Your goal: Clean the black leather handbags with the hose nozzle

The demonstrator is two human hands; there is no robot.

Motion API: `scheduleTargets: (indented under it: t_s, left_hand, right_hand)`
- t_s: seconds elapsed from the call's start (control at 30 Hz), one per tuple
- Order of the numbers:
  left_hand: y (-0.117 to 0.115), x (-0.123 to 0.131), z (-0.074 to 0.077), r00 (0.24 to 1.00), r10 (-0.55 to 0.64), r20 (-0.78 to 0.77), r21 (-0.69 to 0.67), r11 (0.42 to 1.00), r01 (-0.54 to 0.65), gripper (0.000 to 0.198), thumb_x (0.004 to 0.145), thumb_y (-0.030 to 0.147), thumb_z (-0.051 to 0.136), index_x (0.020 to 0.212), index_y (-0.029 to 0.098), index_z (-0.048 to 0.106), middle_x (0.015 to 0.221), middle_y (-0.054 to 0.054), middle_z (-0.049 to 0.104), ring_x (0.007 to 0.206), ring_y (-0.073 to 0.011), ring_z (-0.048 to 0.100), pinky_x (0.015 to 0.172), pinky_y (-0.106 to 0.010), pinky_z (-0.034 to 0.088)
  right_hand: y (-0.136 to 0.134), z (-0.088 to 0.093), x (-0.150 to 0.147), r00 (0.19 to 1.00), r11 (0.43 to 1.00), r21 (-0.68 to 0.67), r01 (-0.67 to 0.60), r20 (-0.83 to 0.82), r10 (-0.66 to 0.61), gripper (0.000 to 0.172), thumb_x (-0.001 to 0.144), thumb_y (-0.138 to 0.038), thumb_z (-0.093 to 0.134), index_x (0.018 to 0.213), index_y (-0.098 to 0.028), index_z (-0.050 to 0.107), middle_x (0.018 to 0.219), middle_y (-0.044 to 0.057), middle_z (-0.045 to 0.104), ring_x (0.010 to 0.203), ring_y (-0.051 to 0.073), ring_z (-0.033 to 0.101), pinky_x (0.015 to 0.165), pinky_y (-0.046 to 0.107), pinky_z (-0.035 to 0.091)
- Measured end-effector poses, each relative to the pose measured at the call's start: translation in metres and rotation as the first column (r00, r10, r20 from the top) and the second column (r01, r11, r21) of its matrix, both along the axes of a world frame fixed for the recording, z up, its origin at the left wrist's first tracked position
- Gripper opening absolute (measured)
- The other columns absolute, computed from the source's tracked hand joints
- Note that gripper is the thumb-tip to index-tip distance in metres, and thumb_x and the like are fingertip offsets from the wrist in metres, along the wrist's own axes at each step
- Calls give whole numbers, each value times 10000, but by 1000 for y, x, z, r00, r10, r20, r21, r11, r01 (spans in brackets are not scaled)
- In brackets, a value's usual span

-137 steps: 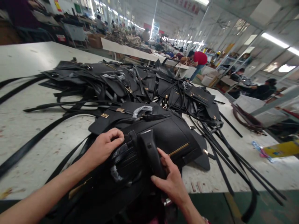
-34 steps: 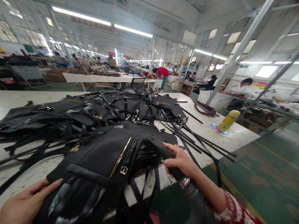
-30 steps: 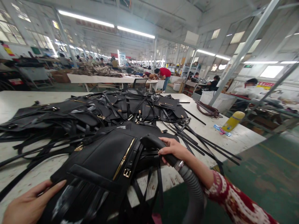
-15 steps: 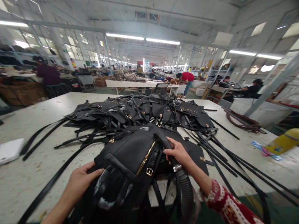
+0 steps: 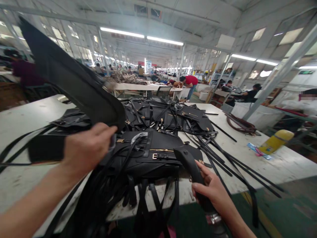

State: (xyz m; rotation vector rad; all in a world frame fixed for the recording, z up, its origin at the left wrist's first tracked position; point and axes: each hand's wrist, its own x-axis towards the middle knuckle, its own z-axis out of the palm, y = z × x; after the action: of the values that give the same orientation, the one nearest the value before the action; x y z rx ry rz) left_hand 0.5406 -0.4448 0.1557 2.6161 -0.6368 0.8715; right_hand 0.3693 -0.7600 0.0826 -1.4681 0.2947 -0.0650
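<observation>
My left hand (image 5: pixel 90 145) is closed on a black leather bag (image 5: pixel 81 86), which is raised and tilted up to the left, partly smeared by motion. In my right hand (image 5: pixel 210 186), fingers wrap around the black curved nozzle (image 5: pixel 188 162) of a vacuum hose, with a metal clamp (image 5: pixel 213 218) lower down. The nozzle's tip is at the right side of another black bag (image 5: pixel 165 140) lying on the table, which has a gold zip and a gold buckle. Black straps (image 5: pixel 156 195) hang over the table's near edge between my hands.
More black bags (image 5: pixel 195 115) are heaped across the white table (image 5: pixel 247 165), their long straps trailing to the right. On the right are a yellow bottle (image 5: pixel 277 142) and a coil of brown straps (image 5: pixel 240 125). Several people work at tables beyond, one in a red shirt (image 5: pixel 190 80).
My left hand has lifted a bag off the pile and swung it up to the left. My right hand has moved right and down with the nozzle. The view has turned slightly right.
</observation>
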Motion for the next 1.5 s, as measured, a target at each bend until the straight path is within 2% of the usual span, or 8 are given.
scheduleTargets:
  t_s: [0.1, 0.2, 0.27, 0.47, 0.67, 0.9, 1.23, 1.5]
  left_hand:
    - [-57, -10, -76, 970, -240, -47, 420, 876, 237, 317, 795, 87, 419, 1020, 166, 626, 858, -48, 634, 655, -140, 563, 579, -256, 393]
    - [-86, -26, -138, 944, -319, -81, 475, 821, 318, 316, 777, 49, 408, 983, 130, 633, 843, -92, 644, 738, -184, 585, 677, -323, 433]
    - [-88, -39, -156, 953, -295, -61, 432, 853, 292, 335, 780, 63, 405, 1029, 126, 619, 945, -116, 653, 857, -219, 590, 816, -403, 405]
    - [-52, -63, -144, 977, -114, -183, 419, 889, 182, 440, 706, 107, 438, 1114, 163, 590, 1181, -140, 579, 1062, -360, 513, 903, -644, 219]
    - [-20, -53, -167, 960, -125, -252, 319, 926, 205, 546, 707, 164, 466, 1253, 185, 475, 1377, -91, 379, 1227, -315, 377, 904, -494, 362]
    - [-13, -49, -190, 961, -216, -172, 174, 954, 245, 446, 739, 166, 438, 1169, 136, 553, 1319, -119, 454, 1209, -293, 413, 954, -474, 375]
    - [-10, -44, -197, 972, -196, -128, 173, 961, 216, 355, 775, 135, 391, 1047, 112, 618, 1229, -138, 543, 1152, -272, 481, 939, -422, 425]
    - [-11, -46, -201, 970, -226, -94, 84, 969, 234, 283, 810, 152, 372, 932, 104, 623, 1188, -149, 572, 1144, -263, 490, 938, -418, 430]
  right_hand:
    - [1, -9, -22, 998, 1000, -21, 22, -60, -24, 822, 623, -186, 658, 1348, -173, 271, 613, -29, 574, 439, 123, 513, 386, 233, 439]
    - [1, -16, -34, 993, 999, -39, -17, -120, 13, 828, 581, -133, 607, 1341, -221, 289, 771, -1, 600, 459, 119, 527, 372, 223, 431]
    - [1, -18, -37, 984, 995, -53, -79, -164, 69, 828, 561, -107, 572, 1333, -253, 309, 862, 10, 596, 470, 113, 528, 364, 212, 415]
    - [15, -11, -24, 957, 971, -93, -220, -215, 196, 796, 561, -78, 545, 1315, -242, 354, 789, -17, 590, 442, 73, 438, 367, 179, 355]
    - [40, -4, -1, 927, 922, -147, -359, -167, 335, 724, 598, -34, 541, 1266, -286, 415, 772, -53, 589, 459, 57, 447, 392, 151, 351]
    - [60, -26, 40, 881, 839, -278, -467, -221, 418, 723, 582, -77, 601, 1265, -238, 431, 727, -54, 575, 425, 57, 470, 366, 146, 354]
    - [56, -20, 43, 954, 939, -174, -298, -22, 299, 724, 622, -74, 583, 1300, -223, 377, 817, -22, 581, 476, 64, 485, 412, 177, 417]
    - [61, -23, 53, 903, 874, -230, -428, -136, 407, 689, 600, -72, 604, 1247, -250, 449, 709, -61, 530, 422, 52, 477, 364, 155, 402]
